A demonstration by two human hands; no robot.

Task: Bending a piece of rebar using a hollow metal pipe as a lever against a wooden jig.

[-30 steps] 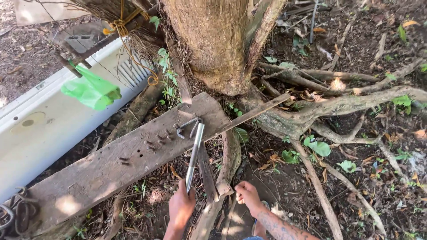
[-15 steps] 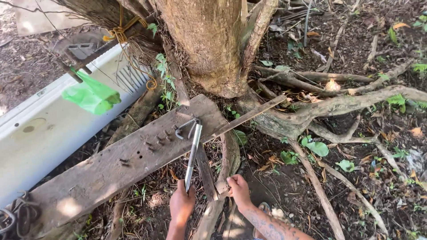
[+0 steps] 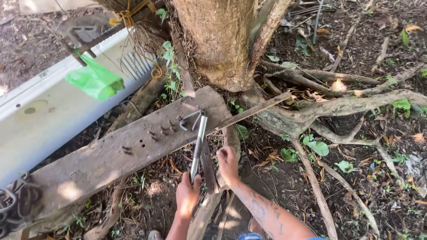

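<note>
Left hand (image 3: 187, 195) is clamped around the near end of a metal pipe (image 3: 198, 144), whose far end sits over a bent steel rod (image 3: 187, 120) among the pegs on a weathered plank (image 3: 111, 155). Right hand (image 3: 228, 164) is closed on a narrow wooden slat (image 3: 209, 171) beside the pipe. Bending the rod looks under way; levering the pipe sideways while bracing should follow. Behind stands a tree trunk (image 3: 222, 40).

Nails (image 3: 160, 131) block the plank's (image 3: 102, 155) middle ahead of me. Its left end lies bare. Roots (image 3: 347, 106) crowd my right.
</note>
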